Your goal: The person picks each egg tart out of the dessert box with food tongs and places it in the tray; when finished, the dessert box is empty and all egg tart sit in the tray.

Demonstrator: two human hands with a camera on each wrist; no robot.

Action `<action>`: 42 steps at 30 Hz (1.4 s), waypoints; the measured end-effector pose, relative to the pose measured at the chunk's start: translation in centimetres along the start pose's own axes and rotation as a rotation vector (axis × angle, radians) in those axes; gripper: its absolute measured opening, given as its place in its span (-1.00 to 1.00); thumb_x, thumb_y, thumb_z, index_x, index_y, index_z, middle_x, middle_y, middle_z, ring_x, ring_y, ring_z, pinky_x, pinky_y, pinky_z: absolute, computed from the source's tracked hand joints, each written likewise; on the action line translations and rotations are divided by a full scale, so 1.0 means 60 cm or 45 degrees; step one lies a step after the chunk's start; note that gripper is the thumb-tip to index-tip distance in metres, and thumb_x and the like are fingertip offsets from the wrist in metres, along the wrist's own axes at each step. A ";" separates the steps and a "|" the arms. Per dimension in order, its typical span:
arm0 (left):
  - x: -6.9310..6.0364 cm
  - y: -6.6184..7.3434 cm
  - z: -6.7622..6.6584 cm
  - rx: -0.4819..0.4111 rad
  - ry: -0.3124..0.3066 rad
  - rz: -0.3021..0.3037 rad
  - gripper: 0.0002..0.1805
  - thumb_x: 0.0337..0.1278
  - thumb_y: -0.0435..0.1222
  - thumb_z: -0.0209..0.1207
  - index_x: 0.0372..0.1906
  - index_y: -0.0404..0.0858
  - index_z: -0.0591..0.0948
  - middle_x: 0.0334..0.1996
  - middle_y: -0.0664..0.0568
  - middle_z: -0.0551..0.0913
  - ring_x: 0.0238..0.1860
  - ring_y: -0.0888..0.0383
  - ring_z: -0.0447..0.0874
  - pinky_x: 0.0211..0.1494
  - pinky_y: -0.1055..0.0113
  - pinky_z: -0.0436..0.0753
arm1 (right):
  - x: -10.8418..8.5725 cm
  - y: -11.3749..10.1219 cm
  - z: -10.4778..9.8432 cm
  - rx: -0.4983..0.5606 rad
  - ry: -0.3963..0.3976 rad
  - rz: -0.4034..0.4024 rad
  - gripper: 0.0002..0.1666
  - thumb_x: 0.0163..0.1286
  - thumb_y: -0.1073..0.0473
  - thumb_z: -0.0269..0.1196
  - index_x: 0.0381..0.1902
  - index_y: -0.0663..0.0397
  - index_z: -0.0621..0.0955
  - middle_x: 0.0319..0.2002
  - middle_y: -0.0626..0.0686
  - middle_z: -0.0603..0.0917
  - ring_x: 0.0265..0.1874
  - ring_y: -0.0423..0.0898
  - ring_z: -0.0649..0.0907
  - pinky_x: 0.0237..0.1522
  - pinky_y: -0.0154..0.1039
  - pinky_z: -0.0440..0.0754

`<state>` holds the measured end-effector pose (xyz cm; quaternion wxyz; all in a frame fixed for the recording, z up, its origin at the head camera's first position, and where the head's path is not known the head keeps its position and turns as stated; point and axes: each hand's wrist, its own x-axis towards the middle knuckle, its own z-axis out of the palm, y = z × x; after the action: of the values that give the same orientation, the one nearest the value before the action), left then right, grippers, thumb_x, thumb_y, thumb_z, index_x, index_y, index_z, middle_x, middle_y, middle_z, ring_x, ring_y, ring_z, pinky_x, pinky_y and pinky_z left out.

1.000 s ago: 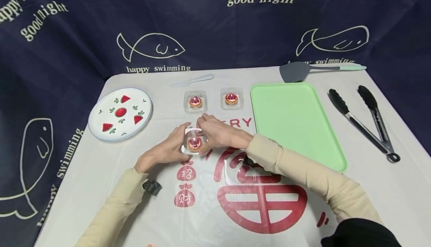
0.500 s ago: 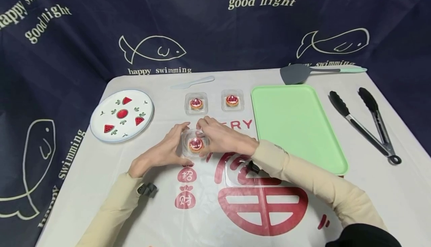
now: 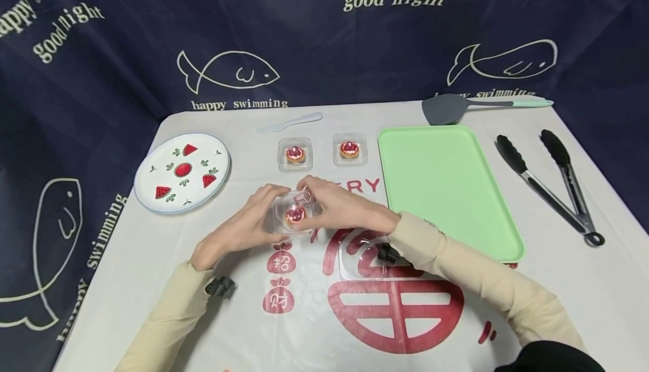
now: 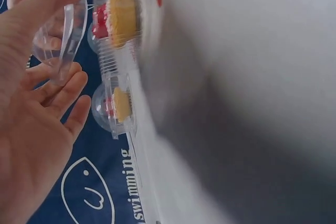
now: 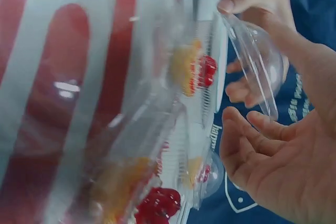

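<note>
Between both hands is a clear domed plastic lid [image 5: 254, 64], tilted and raised above an uncovered small tart [image 3: 296, 215] with a red topping. My left hand [image 3: 245, 222] grips the lid's left side between thumb and fingers. From the other side my right hand [image 3: 345, 206] holds it, its fingertips at the rim in the right wrist view. The tart's clear base [image 3: 279, 222] is partly hidden by the hands. Just behind stand two more tarts in clear boxes, a left box [image 3: 295, 154] and a right box [image 3: 350, 149].
A flat clear plastic piece [image 3: 355, 270] lies under the right forearm. To the right are a green tray [image 3: 441, 186], black tongs [image 3: 558, 191] and a spatula [image 3: 446, 109]. A white patterned plate [image 3: 152, 177] stands left. A pale knife [image 3: 299, 120] lies at the back.
Both hands were at the box on the table; the domed lid has come up off the base and tilted. My left fingertips have shifted slightly over its far edge.
</note>
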<state>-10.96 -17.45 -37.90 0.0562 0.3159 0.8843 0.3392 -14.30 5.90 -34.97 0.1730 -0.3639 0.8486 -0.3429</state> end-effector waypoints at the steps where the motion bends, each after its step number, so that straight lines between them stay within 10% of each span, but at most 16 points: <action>1: -0.001 0.001 -0.001 -0.009 0.007 0.004 -0.07 -0.27 -0.33 0.51 0.31 -0.40 0.31 0.22 -0.23 0.39 0.27 -0.14 0.32 0.39 -0.16 0.28 | 0.000 0.001 -0.004 0.034 0.010 0.013 -0.35 0.30 -0.07 0.33 0.15 0.23 0.43 -0.16 0.09 0.60 -0.25 -0.06 0.58 -0.21 -0.28 0.58; 5: 0.000 0.004 -0.004 -0.028 0.039 0.036 -0.08 -0.25 -0.33 0.51 0.31 -0.39 0.29 0.21 -0.23 0.41 0.28 -0.15 0.33 0.40 -0.12 0.29 | 0.000 0.005 -0.017 0.142 0.017 0.107 -0.50 0.56 -0.07 -0.04 0.04 0.23 0.58 -0.34 0.07 0.62 -0.41 -0.12 0.52 -0.28 -0.26 0.53; 10: 0.004 0.010 -0.004 -0.011 0.094 0.097 -0.11 -0.21 -0.33 0.50 0.29 -0.39 0.29 0.17 -0.24 0.44 0.24 -0.11 0.37 0.39 -0.05 0.34 | 0.003 0.006 -0.023 0.423 -0.215 0.332 -0.15 0.57 -0.28 -0.37 -0.21 0.21 0.69 -0.37 0.16 0.74 -0.36 0.07 0.69 -0.13 -0.08 0.66; 21: 0.002 0.023 -0.005 0.042 0.119 0.152 -0.18 -0.15 -0.37 0.46 0.27 -0.40 0.30 0.14 -0.24 0.45 0.21 -0.09 0.42 0.36 0.00 0.41 | -0.001 0.001 -0.029 0.921 -0.539 0.466 -0.16 0.54 -0.27 -0.29 -0.02 0.40 0.58 -0.09 0.33 0.69 -0.08 0.23 0.64 0.03 -0.03 0.64; 28: -0.006 0.022 -0.020 -0.165 0.043 0.053 -0.15 -0.03 -0.23 0.44 0.34 -0.32 0.25 0.13 -0.26 0.48 0.15 -0.10 0.49 0.24 -0.02 0.50 | -0.009 -0.004 -0.031 0.766 -0.544 0.412 -0.33 0.49 -0.19 -0.13 0.05 0.28 0.57 -0.10 0.27 0.66 -0.08 0.17 0.64 0.04 0.05 0.61; 34: -0.015 0.023 -0.037 -0.385 -0.201 0.001 -0.33 0.29 -0.12 0.19 0.34 -0.39 0.26 0.03 -0.21 0.56 0.10 -0.07 0.56 0.20 0.00 0.56 | -0.025 -0.013 -0.021 0.470 -0.505 0.285 -0.45 0.42 -0.17 0.06 0.11 0.12 0.56 -0.10 0.12 0.66 -0.13 0.04 0.62 -0.05 -0.05 0.60; 42: -0.022 0.042 -0.038 -0.375 -0.375 -0.113 -0.34 0.18 -0.22 0.30 0.32 -0.35 0.35 0.11 -0.08 0.57 0.16 0.01 0.52 0.28 0.03 0.49 | -0.041 -0.029 0.001 0.242 -0.363 0.230 -0.21 0.21 -0.14 0.34 0.26 0.21 0.45 -0.03 0.06 0.59 -0.19 -0.07 0.60 -0.19 -0.23 0.61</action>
<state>-9.33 -18.07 -34.73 0.2451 0.3112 0.8204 0.4123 -11.74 6.78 -33.69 0.3553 -0.3132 0.8085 -0.3494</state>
